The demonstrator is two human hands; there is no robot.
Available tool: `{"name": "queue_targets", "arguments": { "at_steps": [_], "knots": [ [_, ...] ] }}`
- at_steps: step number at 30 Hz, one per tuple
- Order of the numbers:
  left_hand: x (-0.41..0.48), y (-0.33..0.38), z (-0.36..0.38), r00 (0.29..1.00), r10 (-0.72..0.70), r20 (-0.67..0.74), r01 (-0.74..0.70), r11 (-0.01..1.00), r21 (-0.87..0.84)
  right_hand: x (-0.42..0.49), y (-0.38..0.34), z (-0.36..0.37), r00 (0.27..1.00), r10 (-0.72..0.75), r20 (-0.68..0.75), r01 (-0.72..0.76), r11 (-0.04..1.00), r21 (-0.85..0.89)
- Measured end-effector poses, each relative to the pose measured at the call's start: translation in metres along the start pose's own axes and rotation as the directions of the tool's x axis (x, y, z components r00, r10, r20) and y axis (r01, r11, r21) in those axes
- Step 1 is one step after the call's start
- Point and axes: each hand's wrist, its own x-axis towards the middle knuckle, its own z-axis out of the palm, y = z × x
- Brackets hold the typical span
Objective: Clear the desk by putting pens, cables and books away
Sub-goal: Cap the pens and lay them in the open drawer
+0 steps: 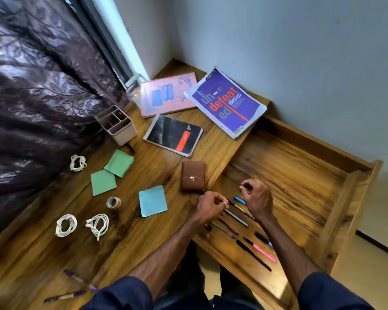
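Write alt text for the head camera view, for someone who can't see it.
Seen from above, a person's left hand and right hand hover over a row of pens on a wooden desk. Three books, an empty pen holder, sticky notes, a brown wallet and three coiled white cables lie scattered around.

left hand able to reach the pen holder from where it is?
Probably yes. The left hand is over the pens; the pen holder stands upright at the far left, and only flat sticky notes and bare desk lie between.
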Motion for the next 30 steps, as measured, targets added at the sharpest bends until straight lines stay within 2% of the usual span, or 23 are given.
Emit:
{"name": "queue_targets", "arguments": {
  "at_steps": [3, 6, 9, 14, 17, 21, 27, 30],
  "knots": [
    [-0.013, 0.001, -0.034, 0.993, 0.107, -0.044, -0.108, 0.994, -0.012, 0.002, -0.050, 0.010, 0.978, -0.175, -0.111, 0.187, 0.976, 0.109],
    [-0.025, -0.007, -0.082, 0.968, 0.176, -0.181, -0.172, 0.984, 0.040, 0.009, -0.110, 0.024, 0.943, -0.302, -0.137, 0.322, 0.933, 0.159],
    [-0.031, -0.021, -0.133, 0.932, 0.174, -0.319, -0.157, 0.984, 0.078, 0.019, -0.166, 0.041, 0.923, -0.378, -0.079, 0.386, 0.903, 0.188],
    [-0.031, -0.056, -0.214, 0.856, 0.087, -0.510, -0.049, 0.995, 0.087, 0.042, -0.247, 0.084, 0.901, -0.428, 0.072, 0.405, 0.889, 0.214],
    [-0.022, -0.081, -0.254, 0.779, 0.075, -0.622, 0.093, 0.968, 0.234, 0.063, -0.291, 0.120, 0.897, -0.413, 0.156, 0.383, 0.904, 0.188],
    [-0.006, -0.117, -0.290, 0.805, 0.119, -0.581, 0.146, 0.910, 0.389, 0.085, -0.335, 0.166, 0.901, -0.347, 0.261, 0.341, 0.938, 0.069],
    [-0.006, -0.147, -0.306, 0.768, 0.127, -0.627, 0.115, 0.937, 0.330, 0.104, -0.361, 0.213, 0.887, -0.220, 0.405, 0.315, 0.931, -0.184],
    [-0.015, -0.162, -0.299, 0.737, 0.110, -0.666, 0.107, 0.955, 0.277, 0.105, -0.363, 0.219, 0.892, -0.208, 0.402, 0.323, 0.914, -0.244]
  ]
}}
